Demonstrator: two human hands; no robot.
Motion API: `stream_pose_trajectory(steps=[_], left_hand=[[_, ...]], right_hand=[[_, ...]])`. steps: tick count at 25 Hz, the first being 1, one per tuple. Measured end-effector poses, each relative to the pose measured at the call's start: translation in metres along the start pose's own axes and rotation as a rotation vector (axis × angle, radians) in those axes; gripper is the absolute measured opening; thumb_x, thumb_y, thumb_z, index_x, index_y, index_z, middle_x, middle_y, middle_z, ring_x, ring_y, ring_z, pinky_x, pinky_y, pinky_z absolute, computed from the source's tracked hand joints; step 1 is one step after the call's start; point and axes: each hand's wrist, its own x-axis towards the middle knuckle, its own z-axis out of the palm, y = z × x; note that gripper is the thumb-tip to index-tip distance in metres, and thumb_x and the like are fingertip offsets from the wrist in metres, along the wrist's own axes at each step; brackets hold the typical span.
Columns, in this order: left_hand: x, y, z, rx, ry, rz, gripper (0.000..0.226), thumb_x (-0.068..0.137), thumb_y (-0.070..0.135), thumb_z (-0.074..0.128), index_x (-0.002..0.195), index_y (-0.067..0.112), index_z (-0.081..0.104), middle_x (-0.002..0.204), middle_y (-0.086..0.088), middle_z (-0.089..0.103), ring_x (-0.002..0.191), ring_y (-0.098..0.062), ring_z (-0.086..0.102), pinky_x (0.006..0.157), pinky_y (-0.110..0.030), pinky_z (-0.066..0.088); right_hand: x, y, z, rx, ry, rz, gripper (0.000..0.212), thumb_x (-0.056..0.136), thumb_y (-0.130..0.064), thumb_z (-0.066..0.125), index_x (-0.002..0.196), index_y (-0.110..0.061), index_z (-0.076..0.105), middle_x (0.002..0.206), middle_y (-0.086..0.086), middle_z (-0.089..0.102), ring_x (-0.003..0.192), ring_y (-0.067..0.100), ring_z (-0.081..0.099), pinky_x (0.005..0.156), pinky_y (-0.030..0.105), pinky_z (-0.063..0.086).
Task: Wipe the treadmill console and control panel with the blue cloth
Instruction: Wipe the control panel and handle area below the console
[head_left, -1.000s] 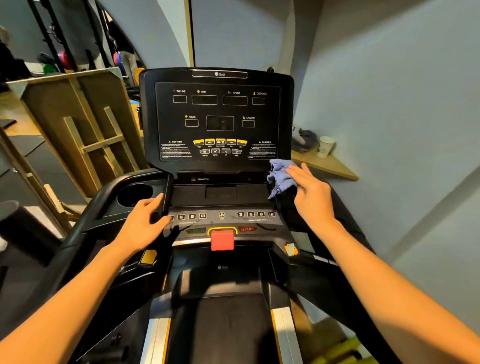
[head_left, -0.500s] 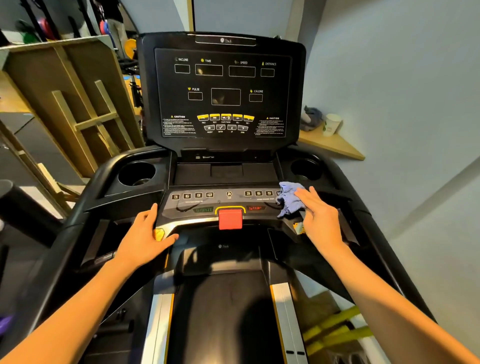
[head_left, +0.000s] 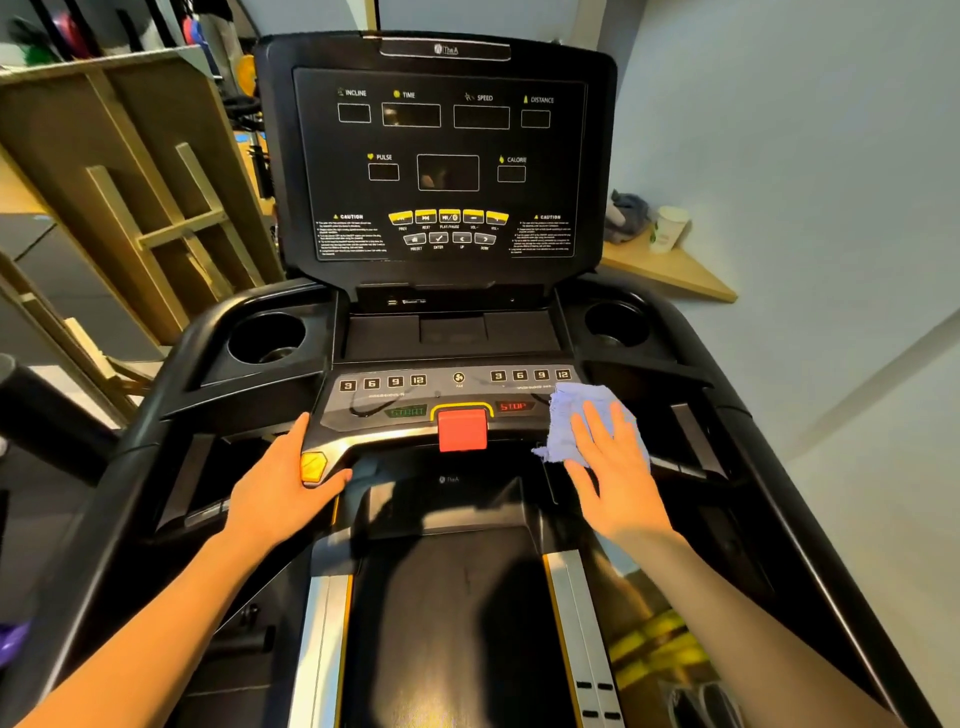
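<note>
The black treadmill console (head_left: 447, 156) stands upright ahead, with its dark display windows and yellow buttons. Below it lies the grey control panel (head_left: 447, 395) with number keys, START and STOP labels and a red safety key (head_left: 462, 428). The blue cloth (head_left: 569, 421) is spread flat on the panel's right end. My right hand (head_left: 613, 462) presses on the cloth with fingers flat and spread. My left hand (head_left: 283, 483) grips the panel's left lower corner beside a yellow button (head_left: 313, 466).
Cup holders (head_left: 267, 338) (head_left: 615, 322) sit on either side of the console tray. A wooden shelf (head_left: 670, 273) at the right wall carries a paper cup (head_left: 669, 228) and a grey rag. Wooden frames (head_left: 130, 197) lean at the left. The treadmill belt (head_left: 457, 623) runs below.
My right hand has carried the cloth down from the display's lower right corner onto the right end of the control panel. My left hand slid down to the panel's left lower corner.
</note>
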Motion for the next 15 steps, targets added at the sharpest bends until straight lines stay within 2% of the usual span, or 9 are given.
stream_pose_trajectory(steps=[2,4,7,8,10,13,15], left_hand=[[0.0,0.0,0.001,0.013,0.018,0.005,0.1,0.079,0.064,0.066,0.157,0.025,0.016,0.143,-0.007,0.052,0.123,-0.028,0.056,0.09,-0.045,0.053],[0.001,0.0,0.003,0.012,0.021,0.004,0.1,0.079,0.065,0.065,0.157,0.026,0.016,0.143,-0.007,0.052,0.122,-0.028,0.057,0.09,-0.044,0.053],[0.003,-0.001,0.005,0.016,0.028,0.007,0.1,0.079,0.065,0.065,0.157,0.025,0.017,0.141,-0.008,0.053,0.119,-0.027,0.059,0.086,-0.041,0.054],[0.003,-0.001,0.005,0.018,0.031,0.007,0.1,0.079,0.065,0.065,0.157,0.025,0.017,0.141,-0.008,0.053,0.119,-0.027,0.059,0.085,-0.041,0.054],[0.002,-0.001,0.005,0.019,0.037,0.009,0.099,0.079,0.064,0.066,0.157,0.025,0.017,0.141,-0.008,0.053,0.119,-0.027,0.059,0.085,-0.04,0.053],[0.003,-0.001,0.005,0.017,0.042,0.008,0.099,0.08,0.064,0.066,0.157,0.025,0.017,0.14,-0.008,0.054,0.117,-0.026,0.059,0.084,-0.039,0.054],[0.003,-0.002,0.005,0.016,0.037,0.006,0.099,0.08,0.064,0.065,0.157,0.026,0.016,0.141,-0.007,0.053,0.117,-0.025,0.059,0.084,-0.037,0.053]], right_hand=[[0.001,0.002,0.007,-0.139,-0.018,-0.033,0.063,0.106,-0.048,0.021,0.162,-0.022,0.012,0.17,-0.003,0.006,0.156,0.023,-0.011,0.125,0.043,0.006],[0.009,0.001,0.011,-0.276,-0.032,-0.028,0.062,0.107,-0.046,0.016,0.161,-0.02,0.004,0.169,0.003,0.006,0.156,0.034,-0.005,0.126,0.049,0.012],[0.025,-0.009,0.013,-0.356,-0.05,0.003,0.081,0.097,-0.026,0.06,0.16,-0.014,0.01,0.167,0.012,0.019,0.153,0.044,0.01,0.121,0.055,0.019],[0.032,-0.012,0.013,-0.345,-0.042,0.019,0.082,0.095,-0.022,0.064,0.16,-0.013,0.014,0.167,0.011,0.021,0.153,0.044,0.01,0.12,0.053,0.016],[0.045,-0.02,0.009,-0.3,-0.057,0.066,0.074,0.1,-0.022,0.056,0.16,-0.015,0.014,0.169,0.007,0.016,0.154,0.041,0.003,0.122,0.052,0.011],[0.068,-0.03,0.008,-0.231,-0.061,0.159,0.073,0.1,-0.019,0.057,0.161,-0.016,0.015,0.168,0.011,0.016,0.154,0.042,0.004,0.123,0.053,0.019],[0.083,-0.039,0.008,-0.242,-0.061,0.213,0.076,0.101,-0.021,0.056,0.162,-0.015,0.012,0.168,0.014,0.014,0.154,0.042,0.004,0.122,0.051,0.019]])
